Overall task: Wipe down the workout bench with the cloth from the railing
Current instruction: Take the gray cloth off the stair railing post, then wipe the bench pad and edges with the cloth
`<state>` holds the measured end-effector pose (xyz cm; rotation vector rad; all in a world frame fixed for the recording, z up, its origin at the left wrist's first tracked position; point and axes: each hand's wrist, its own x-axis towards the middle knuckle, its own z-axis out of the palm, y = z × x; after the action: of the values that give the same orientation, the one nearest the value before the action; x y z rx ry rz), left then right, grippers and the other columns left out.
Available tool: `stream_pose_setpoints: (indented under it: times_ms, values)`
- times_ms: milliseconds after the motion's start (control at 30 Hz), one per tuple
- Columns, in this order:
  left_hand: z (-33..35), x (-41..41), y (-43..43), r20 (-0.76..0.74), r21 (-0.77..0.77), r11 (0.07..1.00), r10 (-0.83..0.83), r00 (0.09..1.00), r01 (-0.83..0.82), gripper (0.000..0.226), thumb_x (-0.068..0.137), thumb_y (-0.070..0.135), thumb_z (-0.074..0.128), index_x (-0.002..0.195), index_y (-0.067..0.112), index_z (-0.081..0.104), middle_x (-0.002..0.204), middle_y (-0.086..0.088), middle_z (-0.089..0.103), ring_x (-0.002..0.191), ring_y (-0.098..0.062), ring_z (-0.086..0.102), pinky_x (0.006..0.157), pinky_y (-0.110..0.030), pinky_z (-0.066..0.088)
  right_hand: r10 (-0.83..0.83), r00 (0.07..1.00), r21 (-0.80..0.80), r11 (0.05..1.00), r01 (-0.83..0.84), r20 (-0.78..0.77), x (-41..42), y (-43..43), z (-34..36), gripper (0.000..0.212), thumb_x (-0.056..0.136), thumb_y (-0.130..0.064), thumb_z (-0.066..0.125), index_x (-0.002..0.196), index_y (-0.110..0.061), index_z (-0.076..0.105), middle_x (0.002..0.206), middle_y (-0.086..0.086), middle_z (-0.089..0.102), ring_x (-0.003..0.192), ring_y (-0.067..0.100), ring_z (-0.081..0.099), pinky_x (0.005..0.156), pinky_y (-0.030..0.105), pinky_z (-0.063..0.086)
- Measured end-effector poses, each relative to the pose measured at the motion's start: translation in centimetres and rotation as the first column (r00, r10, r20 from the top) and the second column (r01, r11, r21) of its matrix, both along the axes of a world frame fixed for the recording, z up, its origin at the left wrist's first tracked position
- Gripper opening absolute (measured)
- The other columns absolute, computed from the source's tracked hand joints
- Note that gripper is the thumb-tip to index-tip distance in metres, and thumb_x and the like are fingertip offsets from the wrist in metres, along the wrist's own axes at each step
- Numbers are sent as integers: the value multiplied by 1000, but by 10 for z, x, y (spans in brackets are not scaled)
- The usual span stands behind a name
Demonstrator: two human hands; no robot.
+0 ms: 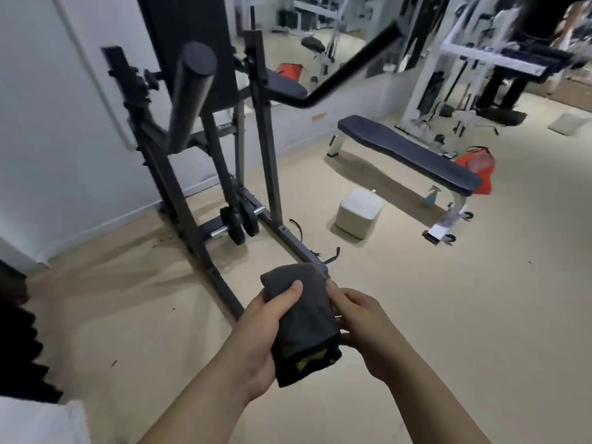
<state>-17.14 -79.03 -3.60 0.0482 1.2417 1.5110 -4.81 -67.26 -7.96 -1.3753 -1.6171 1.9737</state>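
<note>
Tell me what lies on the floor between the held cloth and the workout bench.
In the head view, mostly bare floor; one pale cube-shaped box stands there, nearer the workout bench than the cloth.

Only one view: head cam, worn on the person, faced forward and down, wide-angle, with edges bent. Left hand [259,341], right hand [365,322] and cloth [304,312] sat closest, low centre. Rack [189,97] stood near, left of centre. Bench [407,152] lay farther off, upper right, across the floor [448,299]. Mirror [320,27] ran along the top, farthest away.
</note>
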Motion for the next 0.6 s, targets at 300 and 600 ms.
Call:
stream_pose_setpoints:
  times_ms: [300,600]
  values:
    - [-6,140,208,71,3,969,-246,967,247,29,96,22,67,124,14,65,112,-11,78,102,-29,76,84,-41,57,-443,896,221,878,424,44,183,173,7,43,94,-46,67,76,-13,46,75,3,46,71,20,45,65,36,43]
    - [-31,182,438,46,-5,929,-369,928,370,28,102,22,59,127,12,64,117,-14,76,109,-31,73,96,-49,55,-539,842,13,842,539,37,242,371,11,35,93,-35,74,103,-4,64,83,14,71,52,23,58,47,32,47]
